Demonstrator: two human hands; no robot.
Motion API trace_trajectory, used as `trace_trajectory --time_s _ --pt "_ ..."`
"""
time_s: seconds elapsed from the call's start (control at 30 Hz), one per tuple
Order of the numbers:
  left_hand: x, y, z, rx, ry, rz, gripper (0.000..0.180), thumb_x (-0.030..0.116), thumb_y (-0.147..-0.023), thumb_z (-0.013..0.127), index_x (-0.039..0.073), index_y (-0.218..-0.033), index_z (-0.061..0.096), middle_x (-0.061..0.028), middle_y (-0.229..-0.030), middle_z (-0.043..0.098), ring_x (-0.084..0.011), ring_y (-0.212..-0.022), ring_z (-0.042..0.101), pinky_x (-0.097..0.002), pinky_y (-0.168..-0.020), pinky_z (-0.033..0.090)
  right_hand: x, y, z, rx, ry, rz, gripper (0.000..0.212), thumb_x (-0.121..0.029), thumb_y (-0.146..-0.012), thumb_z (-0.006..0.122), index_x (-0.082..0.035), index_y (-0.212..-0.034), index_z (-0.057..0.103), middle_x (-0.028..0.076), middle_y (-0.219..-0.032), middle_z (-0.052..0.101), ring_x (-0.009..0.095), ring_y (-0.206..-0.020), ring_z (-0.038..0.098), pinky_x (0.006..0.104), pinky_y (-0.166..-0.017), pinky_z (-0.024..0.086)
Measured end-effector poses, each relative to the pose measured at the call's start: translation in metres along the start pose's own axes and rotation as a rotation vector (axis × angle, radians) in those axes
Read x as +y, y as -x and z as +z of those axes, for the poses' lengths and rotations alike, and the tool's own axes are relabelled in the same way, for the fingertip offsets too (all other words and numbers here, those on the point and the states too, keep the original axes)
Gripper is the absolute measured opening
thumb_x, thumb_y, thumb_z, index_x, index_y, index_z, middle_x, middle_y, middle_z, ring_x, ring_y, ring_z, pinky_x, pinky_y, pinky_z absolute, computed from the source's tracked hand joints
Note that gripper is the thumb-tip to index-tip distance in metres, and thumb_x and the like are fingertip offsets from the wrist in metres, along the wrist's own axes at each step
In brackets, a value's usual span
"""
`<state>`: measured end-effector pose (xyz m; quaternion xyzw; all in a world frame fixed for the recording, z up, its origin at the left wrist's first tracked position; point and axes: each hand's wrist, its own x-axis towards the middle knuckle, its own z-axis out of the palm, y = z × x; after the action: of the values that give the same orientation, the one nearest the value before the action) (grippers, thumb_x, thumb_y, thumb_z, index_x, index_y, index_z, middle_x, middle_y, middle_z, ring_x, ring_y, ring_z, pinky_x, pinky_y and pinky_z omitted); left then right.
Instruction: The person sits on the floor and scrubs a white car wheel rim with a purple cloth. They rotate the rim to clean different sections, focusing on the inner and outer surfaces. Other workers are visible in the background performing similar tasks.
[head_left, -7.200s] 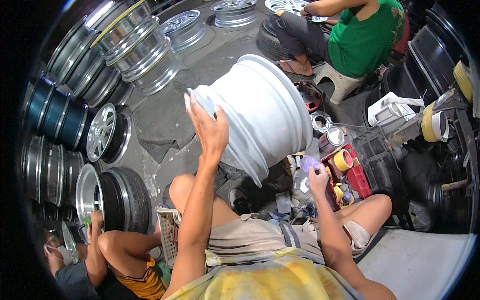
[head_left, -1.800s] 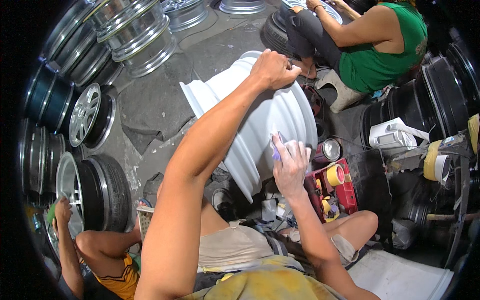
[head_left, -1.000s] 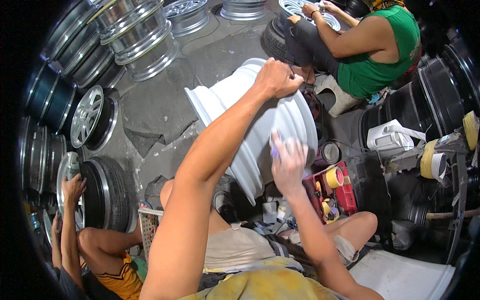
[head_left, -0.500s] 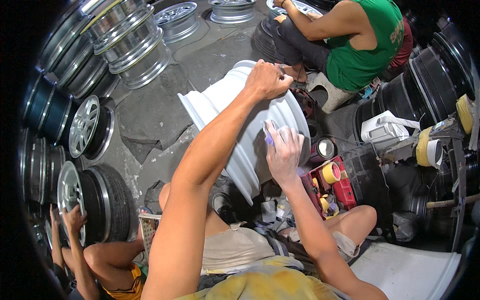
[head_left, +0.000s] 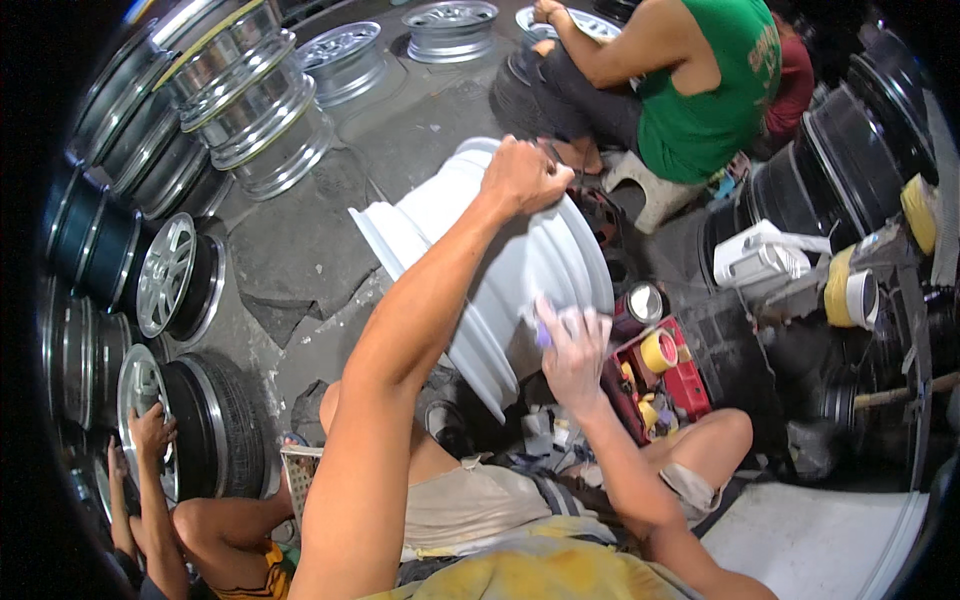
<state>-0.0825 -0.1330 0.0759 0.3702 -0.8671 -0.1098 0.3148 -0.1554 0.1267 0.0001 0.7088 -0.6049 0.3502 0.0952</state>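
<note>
up top, your left hand [head_left: 525,177] had its fingers hooked over the upper lip of the white rim [head_left: 515,270], grasping it! lower down, your right hand [head_left: 577,352], slightly blurred, gripped a purple pad [head_left: 543,333] with fingertips close in at the barrel; whether the pad touched, you couldn't tell. the rim sat tilted in front of your knees, centre stage. just beside its right lip stood the tin [head_left: 643,303], any print too small to read. near your right knee, the red box [head_left: 690,382] held a tape roll [head_left: 657,351]. farther right, a white jug [head_left: 762,257]. and writing? yes, pale lettering on the back of a co-worker's green shirt [head_left: 700,95], turned steeply sideways to you!
</note>
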Motion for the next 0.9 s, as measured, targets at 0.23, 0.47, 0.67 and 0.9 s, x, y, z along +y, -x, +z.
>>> trace_trajectory --time_s 0.23,0.47,0.67,0.9 --pt "0.002 0.003 0.005 -0.041 0.008 -0.002 0.045 0.039 -0.084 0.060 -0.002 -0.079 0.079 -0.0296 -0.075 0.068 -0.0454 -0.070 0.066 -0.0470 -0.093 0.052 -0.007 0.003 0.004 0.035 -0.005 -0.026 0.059 -0.004 -0.085 0.064 -0.009 -0.144 0.065 0.011 -0.092 0.054 0.032 -0.094 0.054 0.0453 -0.082 0.039" --pt "0.003 -0.001 0.003 -0.070 -0.008 -0.020 0.045 0.039 -0.084 0.061 -0.001 -0.086 0.082 -0.0270 -0.079 0.072 -0.0430 -0.076 0.067 -0.0440 -0.095 0.051 0.000 -0.029 0.001 0.026 -0.039 0.036 0.058 -0.005 -0.083 0.067 -0.008 -0.141 0.065 0.010 -0.097 0.058 0.031 -0.094 0.055 0.0455 -0.082 0.040" --pt "-0.001 0.000 0.006 -0.094 -0.025 -0.071 0.045 0.042 -0.084 0.059 0.005 -0.090 0.084 -0.0263 -0.082 0.074 -0.0438 -0.090 0.067 -0.0450 -0.098 0.051 0.001 -0.022 0.002 0.038 -0.017 0.019 0.059 -0.005 -0.084 0.066 -0.007 -0.143 0.064 0.012 -0.096 0.055 0.034 -0.094 0.053 0.0470 -0.083 0.039" --pt "0.008 0.003 0.001 -0.039 0.007 -0.030 0.047 0.041 -0.084 0.060 -0.001 -0.076 0.080 -0.0273 -0.073 0.069 -0.0446 -0.072 0.064 -0.0432 -0.096 0.049 0.000 0.004 -0.008 0.011 0.015 0.019 0.057 -0.008 -0.086 0.068 -0.007 -0.143 0.064 0.008 -0.096 0.057 0.029 -0.093 0.055 0.0451 -0.083 0.040"
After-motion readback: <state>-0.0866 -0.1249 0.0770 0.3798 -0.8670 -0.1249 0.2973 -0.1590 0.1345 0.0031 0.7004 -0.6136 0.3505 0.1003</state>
